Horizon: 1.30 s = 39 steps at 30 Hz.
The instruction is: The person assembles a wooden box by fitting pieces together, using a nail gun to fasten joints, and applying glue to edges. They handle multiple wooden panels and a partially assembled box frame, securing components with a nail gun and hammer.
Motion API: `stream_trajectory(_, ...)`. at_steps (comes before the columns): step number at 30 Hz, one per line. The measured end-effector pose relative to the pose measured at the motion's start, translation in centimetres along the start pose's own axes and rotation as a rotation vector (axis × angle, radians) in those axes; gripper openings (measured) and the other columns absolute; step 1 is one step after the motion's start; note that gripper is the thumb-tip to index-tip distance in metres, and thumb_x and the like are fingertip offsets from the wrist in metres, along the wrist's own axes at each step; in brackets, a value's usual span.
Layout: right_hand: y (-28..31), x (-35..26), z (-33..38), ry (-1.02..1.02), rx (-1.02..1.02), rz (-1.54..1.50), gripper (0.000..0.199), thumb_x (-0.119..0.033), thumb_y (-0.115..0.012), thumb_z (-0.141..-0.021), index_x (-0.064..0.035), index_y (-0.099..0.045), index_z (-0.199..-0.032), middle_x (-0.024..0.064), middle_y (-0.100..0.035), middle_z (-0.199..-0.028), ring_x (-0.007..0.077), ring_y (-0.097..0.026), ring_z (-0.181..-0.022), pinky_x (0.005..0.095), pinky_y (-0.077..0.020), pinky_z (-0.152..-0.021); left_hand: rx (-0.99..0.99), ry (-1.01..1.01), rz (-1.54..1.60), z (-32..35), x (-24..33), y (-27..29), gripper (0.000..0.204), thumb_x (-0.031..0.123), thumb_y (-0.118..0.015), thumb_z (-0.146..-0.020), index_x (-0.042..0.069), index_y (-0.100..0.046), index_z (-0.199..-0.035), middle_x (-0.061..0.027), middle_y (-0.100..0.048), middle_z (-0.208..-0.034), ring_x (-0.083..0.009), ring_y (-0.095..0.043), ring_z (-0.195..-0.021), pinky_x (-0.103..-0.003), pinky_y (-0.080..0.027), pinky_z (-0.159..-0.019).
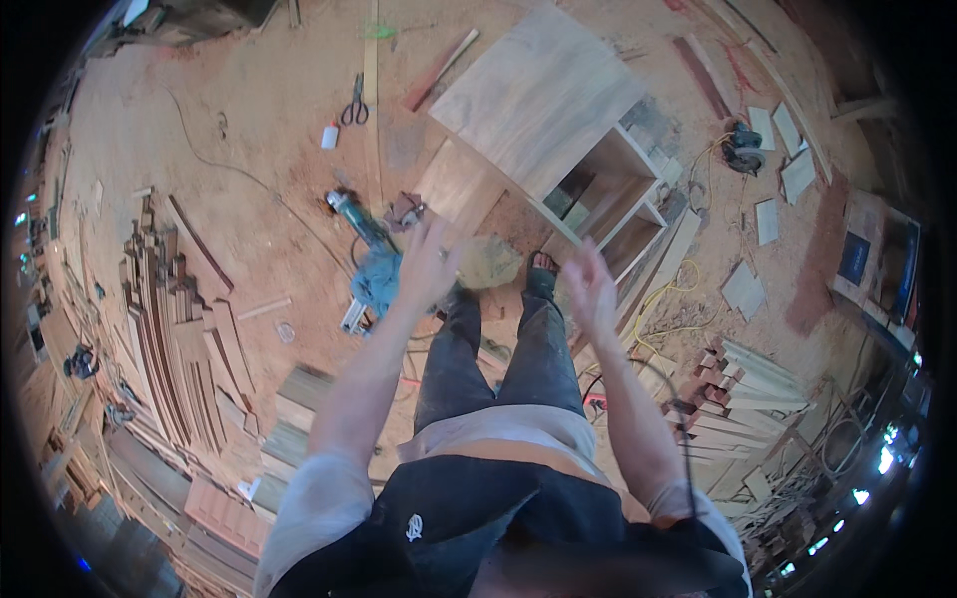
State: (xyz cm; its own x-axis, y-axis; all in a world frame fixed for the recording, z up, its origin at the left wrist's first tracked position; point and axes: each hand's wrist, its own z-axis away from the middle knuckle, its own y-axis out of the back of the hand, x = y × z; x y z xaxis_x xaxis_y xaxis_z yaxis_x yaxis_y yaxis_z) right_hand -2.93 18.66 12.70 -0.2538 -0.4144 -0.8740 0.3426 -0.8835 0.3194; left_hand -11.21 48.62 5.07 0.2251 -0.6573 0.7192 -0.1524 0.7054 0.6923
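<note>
A sawdust-covered workshop floor [249,120] fills the frame. Both hands are raised and spread, holding nothing: the left hand [431,261] at centre, the right hand [590,287] beside it. A wooden cabinet [543,105] stands just above them, with plank stacks [174,309] at left.

I stand on a dusty reddish floor [249,110] strewn with sawdust. To my left, stacks of planks [174,329] lie in rows. Straight ahead sits a wooden cabinet [558,120] on its side, its shelves open toward the right. Scissors [354,105] lie far off, a yellow cord [668,299] curls to the right, and cut boards [743,384] pile up near right. Daylight glints at both edges.
</note>
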Motion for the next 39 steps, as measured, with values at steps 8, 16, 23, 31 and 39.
stream_trajectory(8,-9.1,-3.8,-17.7,-0.229,0.386,-0.605,0.05,-0.021,-0.066,-0.099,0.0002,-0.056,-0.142,0.0183,-0.071,-0.131,0.0313,-0.069,-0.121,0.0424,-0.0522,-0.105,-0.629,0.964,0.218,46.2,-11.8,15.5,0.033,0.034,-0.071,-0.094,0.002,-0.077,-0.095,-0.0174,-0.074,-0.084,-0.0265,-0.072,-0.076,-0.046,-0.054,-0.068)
stream_trajectory(16,-1.1,-6.6,-10.4,-0.008,0.453,-0.097,0.046,-0.03,-0.076,-0.096,0.0002,-0.069,-0.129,0.013,-0.075,-0.118,0.0172,-0.07,-0.105,0.0375,-0.0569,-0.094,-0.58,0.877,0.286,23.2,-12.7,15.2,0.022,0.027,-0.063,-0.098,0.007,-0.072,-0.099,-0.0112,-0.065,-0.08,-0.0226,-0.062,-0.07,-0.041,-0.05,-0.061)
stream_trajectory(23,22.7,-1.0,11.9,0.29,0.715,-0.492,0.055,-0.028,-0.072,-0.1,0.0039,-0.06,-0.143,0.0143,-0.072,-0.129,0.0219,-0.068,-0.118,0.0368,-0.0551,-0.101,-0.641,0.445,0.45,-0.6,-2.0,13.9,0.014,0.021,-0.057,-0.102,0.012,-0.067,-0.103,-0.0058,-0.057,-0.077,-0.0193,-0.054,-0.065,-0.038,-0.046,-0.055)
stream_trajectory(31,21.8,23.9,58.4,-0.731,1.467,-0.083,0.046,-0.033,-0.073,-0.1,-0.0012,-0.069,-0.133,0.0114,-0.075,-0.114,0.0217,-0.071,-0.096,0.0399,-0.0581,-0.08,-0.666,0.404,0.507,-4.0,3.6,7.1,0.021,0.019,-0.063,-0.097,0.007,-0.06,-0.114,-0.0062,-0.06,-0.083,-0.0215,-0.063,-0.065,-0.036,-0.056,-0.054)
stream_trajectory(39,-0.2,32.0,53.3,-1.002,0.708,-0.667,0.03,-0.033,-0.062,-0.103,-0.006,-0.071,-0.111,0.0076,-0.062,-0.084,0.023,-0.061,-0.076,0.0395,-0.0514,-0.069,-0.958,-0.004,-0.236,13.7,-6.1,-0.2,0.043,0.036,-0.062,-0.097,-0.003,-0.075,-0.111,-0.0252,-0.075,-0.116,-0.0388,-0.073,-0.103,-0.045,-0.054,-0.095)
